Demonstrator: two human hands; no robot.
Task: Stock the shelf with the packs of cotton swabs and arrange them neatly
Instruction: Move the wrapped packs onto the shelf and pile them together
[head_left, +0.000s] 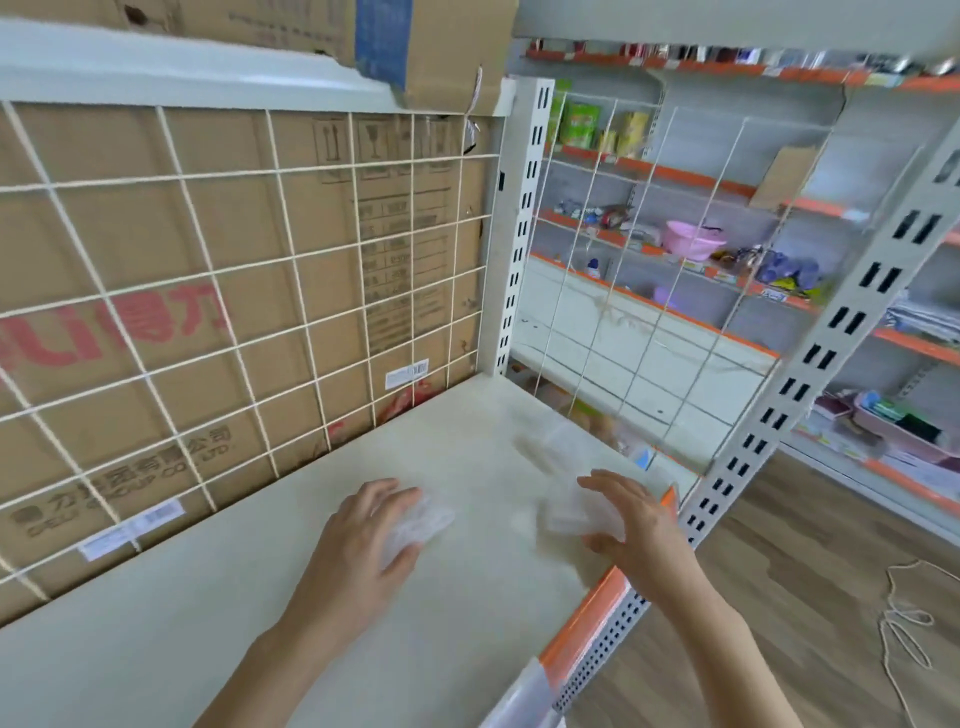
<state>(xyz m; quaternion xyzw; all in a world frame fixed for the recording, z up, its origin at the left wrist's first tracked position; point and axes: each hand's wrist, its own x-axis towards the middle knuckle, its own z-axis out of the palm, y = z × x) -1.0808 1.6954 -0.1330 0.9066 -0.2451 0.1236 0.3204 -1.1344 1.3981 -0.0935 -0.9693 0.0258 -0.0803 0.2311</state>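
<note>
Shelf (260, 597): white, flat board, with an orange price rail (587, 613) along the front edge.
Left hand (374, 525): fingers and thumb curled round the left pack (421, 522), a clear swab pack lying on the shelf at mid-depth.
Right hand (631, 525): holds the right pack (569, 512) between fingers and thumb, near the front right corner.
Third pack (550, 441): blurred, lying on the shelf just behind the right pack.
Wire grid (291, 260): white back panel, with a cardboard box (130, 234) behind it.

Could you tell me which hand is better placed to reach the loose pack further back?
Right: the right hand lies nearer the far pack, almost straight ahead of it; the left hand would probably have to reach across.
</note>
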